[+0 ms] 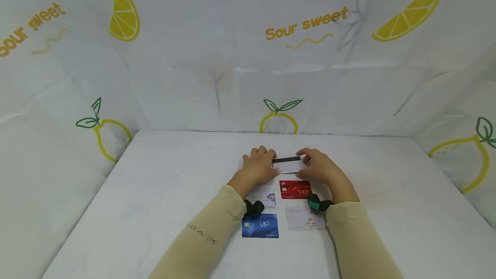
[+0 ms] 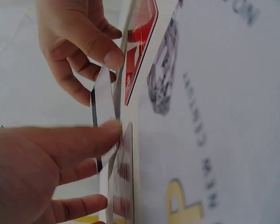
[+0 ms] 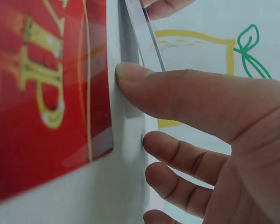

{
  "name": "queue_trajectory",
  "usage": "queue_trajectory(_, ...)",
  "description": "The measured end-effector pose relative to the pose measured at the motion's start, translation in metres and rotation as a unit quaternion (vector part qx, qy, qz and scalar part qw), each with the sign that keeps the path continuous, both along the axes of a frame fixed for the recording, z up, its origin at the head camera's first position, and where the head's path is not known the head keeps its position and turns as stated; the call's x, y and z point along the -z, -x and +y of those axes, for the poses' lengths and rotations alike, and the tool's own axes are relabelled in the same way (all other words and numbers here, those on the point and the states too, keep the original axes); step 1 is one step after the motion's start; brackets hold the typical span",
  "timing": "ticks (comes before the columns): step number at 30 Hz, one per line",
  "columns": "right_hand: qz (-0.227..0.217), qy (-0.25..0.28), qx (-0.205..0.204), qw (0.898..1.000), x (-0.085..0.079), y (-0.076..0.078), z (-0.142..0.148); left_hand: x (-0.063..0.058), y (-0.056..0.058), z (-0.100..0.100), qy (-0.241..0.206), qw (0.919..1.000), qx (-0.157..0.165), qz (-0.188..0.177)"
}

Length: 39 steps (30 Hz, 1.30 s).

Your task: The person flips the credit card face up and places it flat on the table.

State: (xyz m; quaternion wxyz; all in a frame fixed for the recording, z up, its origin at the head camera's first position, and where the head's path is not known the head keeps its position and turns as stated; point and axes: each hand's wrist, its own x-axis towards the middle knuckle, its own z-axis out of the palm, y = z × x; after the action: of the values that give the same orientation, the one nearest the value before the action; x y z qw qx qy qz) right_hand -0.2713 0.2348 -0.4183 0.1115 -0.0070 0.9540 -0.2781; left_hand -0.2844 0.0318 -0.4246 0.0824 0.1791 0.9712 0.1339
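Between both hands is a white card (image 1: 287,167) with a black stripe along its far edge, turned stripe side up and tilted off the table in the left wrist view. My left hand (image 1: 258,166) pinches its left end, thumb (image 2: 109,135) across the near side. At the other end, my right hand (image 1: 318,167) pinches it between thumb (image 3: 140,79) and index finger. Just nearer lies a red VIP card (image 1: 296,189). A white VIP card (image 1: 265,196) with a diamond picture lies partly hidden under the left wrist. Another glossy card (image 2: 125,186) shows below the left hand.
Closer to me lie a blue VIP card (image 1: 260,226) and a pale pink VIP card (image 1: 304,218), the latter near the right wrist strap (image 1: 318,204). The white table (image 1: 155,210) ends at a lemon-printed back sheet (image 1: 193,94), with similar sheeting on both sides.
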Motion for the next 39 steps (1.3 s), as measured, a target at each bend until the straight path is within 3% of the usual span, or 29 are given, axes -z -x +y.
queue_trajectory(7, 0.017, -0.009, 0.001, 1.000, -0.006, -0.002, 0.005, -0.005, 0.001, -0.001, -0.039, 0.9987, 0.011, 0.030)
queue_trajectory(16, 0.135, -0.082, -0.029, 0.987, -0.014, -0.005, -0.014, -0.012, -0.001, 0.002, -0.081, 0.9924, 0.029, 0.088)
queue_trajectory(21, 0.171, -0.107, -0.055, 0.978, -0.023, -0.012, -0.034, -0.016, -0.004, 0.003, -0.094, 0.9902, 0.029, 0.099)
queue_trajectory(29, 0.200, -0.110, -0.042, 0.973, -0.026, -0.016, -0.045, -0.021, -0.005, 0.003, -0.111, 0.9884, 0.026, 0.101)
queue_trajectory(33, 0.180, -0.066, -0.040, 0.981, -0.029, -0.016, -0.038, -0.022, -0.005, 0.002, -0.119, 0.9872, 0.029, 0.102)
queue_trajectory(36, 0.146, 0.017, -0.040, 0.988, -0.033, -0.016, -0.028, -0.022, -0.005, 0.001, -0.125, 0.9869, 0.031, 0.098)
queue_trajectory(39, 0.104, 0.116, -0.037, 0.987, -0.036, -0.016, -0.017, -0.021, -0.004, 0.000, -0.135, 0.9867, 0.033, 0.085)
